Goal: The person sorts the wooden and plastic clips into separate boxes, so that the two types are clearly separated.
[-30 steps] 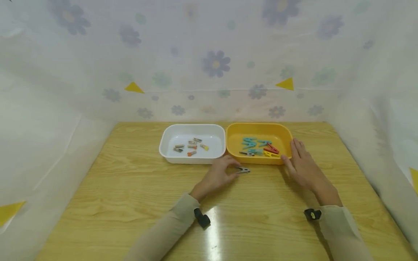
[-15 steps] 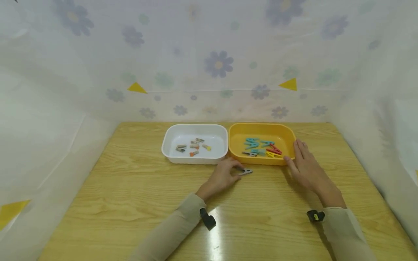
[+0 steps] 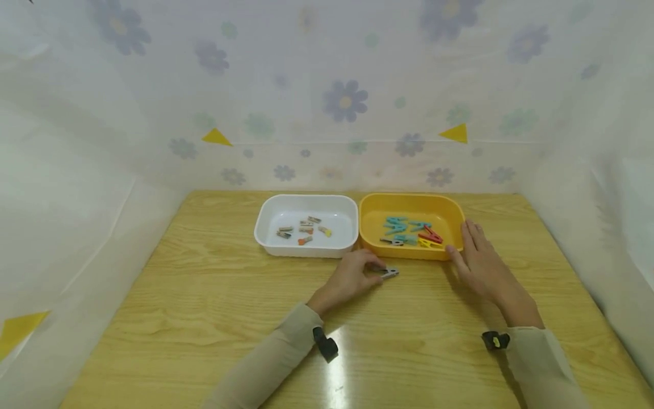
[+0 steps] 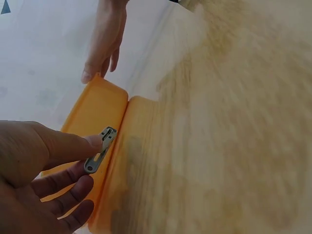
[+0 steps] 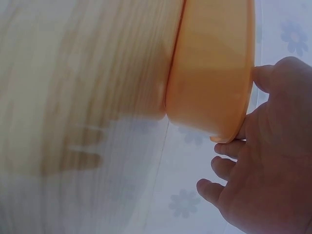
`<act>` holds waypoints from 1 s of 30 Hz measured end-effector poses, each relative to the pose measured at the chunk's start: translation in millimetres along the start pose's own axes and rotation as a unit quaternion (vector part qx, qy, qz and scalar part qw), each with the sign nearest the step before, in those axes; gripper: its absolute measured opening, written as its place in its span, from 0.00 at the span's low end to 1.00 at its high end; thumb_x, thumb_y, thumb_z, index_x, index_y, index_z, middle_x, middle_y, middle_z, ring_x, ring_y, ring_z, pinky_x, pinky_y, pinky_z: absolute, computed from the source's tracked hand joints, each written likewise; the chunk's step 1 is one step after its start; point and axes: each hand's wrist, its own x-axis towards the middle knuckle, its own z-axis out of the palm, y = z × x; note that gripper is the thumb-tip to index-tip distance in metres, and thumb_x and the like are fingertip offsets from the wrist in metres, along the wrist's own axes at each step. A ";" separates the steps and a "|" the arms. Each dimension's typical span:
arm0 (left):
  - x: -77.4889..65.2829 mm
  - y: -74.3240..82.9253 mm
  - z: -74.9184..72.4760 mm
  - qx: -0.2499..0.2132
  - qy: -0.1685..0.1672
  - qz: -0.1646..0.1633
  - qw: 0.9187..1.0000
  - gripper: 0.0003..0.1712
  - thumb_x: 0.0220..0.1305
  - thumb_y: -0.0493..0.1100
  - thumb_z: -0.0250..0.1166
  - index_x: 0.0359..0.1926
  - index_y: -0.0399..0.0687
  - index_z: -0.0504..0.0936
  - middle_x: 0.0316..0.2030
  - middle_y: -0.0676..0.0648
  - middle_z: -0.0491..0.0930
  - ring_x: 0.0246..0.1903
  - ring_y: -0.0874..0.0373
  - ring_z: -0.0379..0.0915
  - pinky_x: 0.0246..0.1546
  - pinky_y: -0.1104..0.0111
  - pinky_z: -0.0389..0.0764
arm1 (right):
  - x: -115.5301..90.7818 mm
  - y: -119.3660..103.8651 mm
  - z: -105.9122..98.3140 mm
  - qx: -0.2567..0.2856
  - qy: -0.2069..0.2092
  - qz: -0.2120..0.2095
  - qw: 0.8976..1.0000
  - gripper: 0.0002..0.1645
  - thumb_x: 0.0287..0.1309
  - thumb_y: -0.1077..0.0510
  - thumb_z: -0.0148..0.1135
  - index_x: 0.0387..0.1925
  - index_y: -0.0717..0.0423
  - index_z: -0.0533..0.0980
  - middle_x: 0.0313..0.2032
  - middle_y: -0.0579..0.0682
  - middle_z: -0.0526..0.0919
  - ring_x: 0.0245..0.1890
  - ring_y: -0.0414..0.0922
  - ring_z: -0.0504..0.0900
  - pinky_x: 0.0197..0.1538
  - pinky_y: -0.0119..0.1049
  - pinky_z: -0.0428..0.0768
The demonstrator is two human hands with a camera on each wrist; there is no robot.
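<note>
My left hand [image 3: 352,278] pinches a grey clothespin [image 4: 101,151] between thumb and fingertips, just in front of the yellow tub [image 3: 373,247]. In the left wrist view the clothespin shows on the far side of the thumb tip, with the tub's wall behind it. My right hand [image 3: 482,264] lies at the tub's near right corner, its fingers extended along the right side and its thumb at the front rim. Inside the tub are several turquoise clothespins [image 3: 395,228], a red clothespin [image 3: 431,234], a yellow clothespin [image 3: 430,243] and a grey one [image 3: 392,242].
A white tub [image 3: 261,227] stands against the yellow tub's left side. It holds several small pale clothespins [image 3: 306,230], some with orange or yellow ends. Both tubs sit near the back of the wooden table [image 3: 204,318], before a flower-patterned curtain [image 3: 286,113].
My left hand has drawn the grey clothespin slightly toward me, and its angle has turned a little. The right hand stays at the tub's corner. The head view has shifted slightly.
</note>
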 end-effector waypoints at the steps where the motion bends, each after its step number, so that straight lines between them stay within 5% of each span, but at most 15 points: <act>1: 0.3 1.0 -0.5 0.002 0.000 0.003 1.000 0.13 0.58 0.40 0.79 0.46 0.49 0.90 0.43 0.53 0.86 0.44 0.61 0.80 0.47 0.75 0.76 | -0.2 0.2 -0.1 -0.001 0.000 0.001 1.000 0.48 0.82 0.40 0.34 0.78 0.71 0.32 0.79 0.70 0.31 0.78 0.66 0.30 0.76 0.65 0.39; 7: 1.3 13.5 -5.8 -0.009 0.004 0.036 0.999 0.12 0.61 0.42 0.77 0.47 0.51 0.90 0.43 0.56 0.85 0.44 0.60 0.80 0.47 0.74 0.78 | -1.2 2.5 -0.7 -0.004 0.001 0.002 1.000 0.48 0.82 0.40 0.33 0.78 0.72 0.33 0.79 0.70 0.31 0.78 0.67 0.32 0.76 0.64 0.39; 14: 7.1 26.5 -16.2 -0.082 0.045 0.059 0.994 0.13 0.61 0.36 0.76 0.48 0.43 0.89 0.45 0.48 0.84 0.46 0.51 0.82 0.50 0.61 0.84 | -1.1 2.0 -1.4 -0.007 0.005 -0.004 1.000 0.47 0.82 0.40 0.34 0.78 0.72 0.34 0.78 0.71 0.32 0.78 0.67 0.32 0.75 0.67 0.42; 23: 33.3 24.4 -29.5 -0.097 0.083 0.061 0.990 0.12 0.64 0.38 0.74 0.48 0.42 0.88 0.46 0.47 0.84 0.48 0.46 0.79 0.48 0.53 0.83 | -0.9 -0.6 1.2 0.001 0.001 -0.003 1.000 0.48 0.82 0.40 0.34 0.78 0.73 0.33 0.78 0.72 0.33 0.78 0.68 0.33 0.75 0.66 0.41; 30: 58.7 25.7 -33.3 -0.075 0.088 0.048 0.992 0.13 0.67 0.41 0.72 0.51 0.45 0.88 0.48 0.49 0.85 0.48 0.50 0.79 0.50 0.59 0.82 | -0.4 0.1 0.9 -0.001 0.002 -0.004 1.000 0.48 0.82 0.40 0.34 0.78 0.72 0.33 0.78 0.71 0.31 0.78 0.66 0.31 0.75 0.65 0.40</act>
